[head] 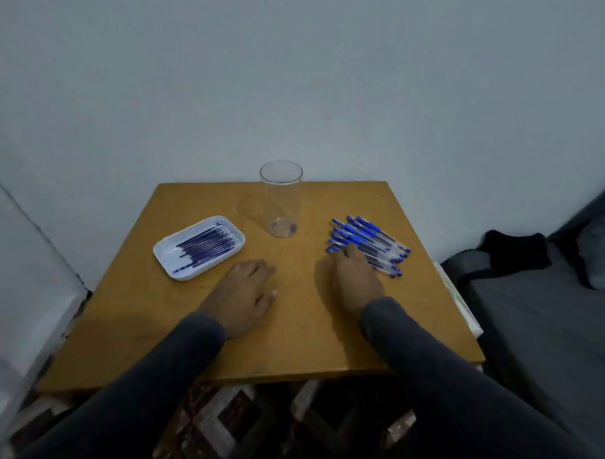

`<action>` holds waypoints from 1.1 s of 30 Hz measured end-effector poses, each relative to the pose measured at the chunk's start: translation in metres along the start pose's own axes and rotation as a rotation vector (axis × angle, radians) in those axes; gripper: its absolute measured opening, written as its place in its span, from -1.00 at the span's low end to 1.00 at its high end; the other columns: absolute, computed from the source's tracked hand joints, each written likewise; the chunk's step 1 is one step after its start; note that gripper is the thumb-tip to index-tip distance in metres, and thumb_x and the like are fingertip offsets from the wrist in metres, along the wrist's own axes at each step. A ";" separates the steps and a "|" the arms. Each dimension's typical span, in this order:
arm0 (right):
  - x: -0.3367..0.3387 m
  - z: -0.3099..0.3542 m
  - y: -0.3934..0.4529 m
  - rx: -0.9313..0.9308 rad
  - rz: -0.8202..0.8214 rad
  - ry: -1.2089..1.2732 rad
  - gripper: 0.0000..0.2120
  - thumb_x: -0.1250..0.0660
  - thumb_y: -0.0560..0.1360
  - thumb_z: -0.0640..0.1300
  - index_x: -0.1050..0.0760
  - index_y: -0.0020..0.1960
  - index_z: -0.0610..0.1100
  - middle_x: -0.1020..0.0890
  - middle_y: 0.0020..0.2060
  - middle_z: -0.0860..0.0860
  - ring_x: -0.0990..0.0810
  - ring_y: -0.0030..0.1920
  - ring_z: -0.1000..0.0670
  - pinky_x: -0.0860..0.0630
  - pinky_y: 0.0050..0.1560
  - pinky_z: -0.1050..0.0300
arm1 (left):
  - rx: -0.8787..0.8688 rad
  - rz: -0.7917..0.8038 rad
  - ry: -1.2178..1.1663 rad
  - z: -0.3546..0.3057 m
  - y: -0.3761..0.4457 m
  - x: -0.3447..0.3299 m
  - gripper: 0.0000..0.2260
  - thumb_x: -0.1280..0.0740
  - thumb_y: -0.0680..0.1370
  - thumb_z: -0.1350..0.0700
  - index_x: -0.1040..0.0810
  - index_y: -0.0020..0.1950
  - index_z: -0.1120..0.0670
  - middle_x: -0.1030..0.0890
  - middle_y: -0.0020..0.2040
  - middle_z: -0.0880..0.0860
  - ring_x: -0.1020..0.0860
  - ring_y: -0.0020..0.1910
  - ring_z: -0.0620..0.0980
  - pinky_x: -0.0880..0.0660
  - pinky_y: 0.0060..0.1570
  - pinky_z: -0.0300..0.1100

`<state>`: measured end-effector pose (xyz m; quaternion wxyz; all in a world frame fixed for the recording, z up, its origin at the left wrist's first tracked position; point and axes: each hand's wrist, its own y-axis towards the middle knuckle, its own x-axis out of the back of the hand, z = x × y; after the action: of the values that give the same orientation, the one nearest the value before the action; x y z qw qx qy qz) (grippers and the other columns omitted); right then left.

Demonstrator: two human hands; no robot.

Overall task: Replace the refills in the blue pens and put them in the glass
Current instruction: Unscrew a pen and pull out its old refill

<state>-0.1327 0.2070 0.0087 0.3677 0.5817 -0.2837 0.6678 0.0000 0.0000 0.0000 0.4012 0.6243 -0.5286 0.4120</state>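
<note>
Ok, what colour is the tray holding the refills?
White, with the dark blue refills lying in the tray; the head view shows it best.

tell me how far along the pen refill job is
Nothing looks done: the glass stands empty. The blue pens lie heaped on the table, and the refills sit in the white tray. The right hand reaches the heap, fingers touching a pen; the left hand rests flat. Every refill swap remains.

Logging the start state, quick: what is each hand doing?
Left hand: open, flat on the table.
Right hand: fingers at the pens; grip cannot be told.
</note>
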 end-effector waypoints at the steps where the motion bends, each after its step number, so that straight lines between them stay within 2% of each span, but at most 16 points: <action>1: -0.002 -0.001 0.004 -0.018 -0.003 -0.014 -0.57 -0.29 0.63 -0.29 -0.37 0.48 -0.15 -0.36 0.40 -0.13 -0.46 0.28 -0.10 -0.50 0.30 0.00 | -0.002 0.009 0.008 0.000 0.004 -0.002 -0.52 -0.19 0.65 -0.17 -0.28 0.55 -0.08 -0.28 0.54 -0.04 -0.23 0.49 -0.05 -0.24 0.49 -0.04; 8: -0.007 0.002 0.012 -0.062 -0.094 -0.001 -0.60 -0.30 0.64 -0.24 -0.38 0.46 -0.17 -0.32 0.40 -0.16 -0.49 0.22 -0.06 -0.51 0.30 0.04 | 0.023 -0.023 -0.017 0.008 0.009 -0.015 -0.53 -0.18 0.63 -0.20 -0.33 0.52 -0.10 -0.27 0.53 -0.09 -0.22 0.50 -0.06 -0.25 0.50 0.04; 14: -0.004 0.004 0.012 -0.097 -0.075 0.009 -0.60 -0.31 0.64 -0.21 -0.36 0.45 -0.16 -0.27 0.41 -0.16 -0.51 0.20 -0.04 -0.55 0.24 0.06 | -0.001 -0.046 -0.005 0.008 0.009 -0.018 -0.51 -0.10 0.62 -0.25 -0.37 0.50 -0.10 -0.30 0.52 -0.08 -0.24 0.49 -0.04 -0.25 0.49 0.08; 19: 0.002 0.011 0.008 -0.064 -0.077 -0.007 -0.62 -0.30 0.65 -0.19 -0.35 0.44 -0.14 -0.36 0.38 -0.14 -0.48 0.22 -0.05 -0.55 0.18 0.06 | 0.022 -0.039 -0.006 0.005 0.008 -0.015 -0.54 -0.14 0.64 -0.21 -0.35 0.51 -0.11 -0.28 0.54 -0.09 -0.22 0.50 -0.05 -0.23 0.51 0.06; 22: 0.010 0.021 0.008 -0.034 -0.070 0.024 -0.56 -0.34 0.62 -0.18 -0.31 0.45 -0.09 -0.42 0.36 -0.09 -0.46 0.28 -0.06 -0.52 0.19 0.04 | 0.034 -0.041 -0.009 0.003 0.008 -0.016 -0.55 -0.15 0.64 -0.21 -0.35 0.51 -0.12 -0.28 0.54 -0.09 -0.22 0.51 -0.05 -0.21 0.51 0.03; 24: 0.017 0.031 0.010 -0.007 -0.095 0.079 -0.62 -0.30 0.64 -0.20 -0.34 0.42 -0.07 -0.44 0.34 -0.07 -0.48 0.24 -0.05 -0.54 0.19 0.01 | 0.051 -0.037 -0.026 0.000 0.009 -0.014 -0.56 -0.19 0.64 -0.17 -0.38 0.50 -0.10 -0.30 0.53 -0.09 -0.23 0.49 -0.05 -0.22 0.51 0.01; 26: 0.022 0.040 0.012 -0.007 -0.138 0.205 -0.65 -0.24 0.67 -0.20 -0.35 0.45 -0.08 -0.46 0.34 -0.07 -0.51 0.23 -0.06 -0.55 0.20 -0.02 | 0.057 -0.050 -0.058 -0.006 0.010 -0.011 -0.61 -0.24 0.63 -0.11 -0.43 0.46 -0.07 -0.36 0.47 -0.07 -0.28 0.45 -0.05 -0.27 0.47 -0.03; 28: 0.026 0.046 0.011 -0.038 -0.155 0.428 -0.59 -0.21 0.68 -0.20 -0.32 0.52 -0.07 -0.50 0.33 -0.08 -0.53 0.25 -0.06 -0.53 0.25 0.00 | 0.058 -0.105 -0.123 -0.012 0.009 -0.010 -0.68 -0.27 0.63 -0.06 -0.50 0.38 -0.05 -0.48 0.35 -0.06 -0.36 0.33 -0.07 -0.36 0.38 -0.04; 29: 0.027 0.048 0.010 -0.069 -0.154 0.562 -0.57 -0.22 0.68 -0.20 -0.32 0.54 -0.06 -0.55 0.26 -0.07 -0.55 0.21 -0.04 -0.54 0.21 0.04 | 0.064 -0.141 -0.158 -0.014 0.008 -0.010 -0.71 -0.27 0.63 -0.05 -0.53 0.33 -0.05 -0.53 0.28 -0.07 -0.40 0.26 -0.09 -0.41 0.32 -0.04; 31: 0.029 0.048 0.006 -0.156 -0.105 0.851 -0.62 -0.22 0.68 -0.21 -0.37 0.48 -0.03 -0.61 0.08 -0.06 -0.61 -0.01 0.03 -0.57 -0.06 0.12 | 0.089 -0.213 -0.246 -0.017 0.005 -0.011 -0.79 -0.26 0.64 -0.03 -0.58 0.23 -0.05 -0.59 0.14 -0.10 -0.47 0.14 -0.12 -0.48 0.20 -0.03; 33: 0.029 0.048 0.001 -0.262 -0.010 1.183 -0.72 -0.21 0.68 -0.25 -0.45 0.36 -0.07 -0.64 -0.08 -0.13 -0.60 -0.27 0.02 -0.52 -0.37 0.14 | 0.121 -0.256 -0.419 -0.022 0.003 -0.011 -0.84 -0.26 0.65 -0.02 -0.62 0.12 -0.06 -0.62 0.01 -0.14 -0.54 0.02 -0.17 -0.55 0.07 -0.09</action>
<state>-0.1074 0.1724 0.0449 0.5349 0.0629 -0.1082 0.8356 -0.0056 0.0238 -0.0024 0.2937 0.7807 -0.4915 0.2504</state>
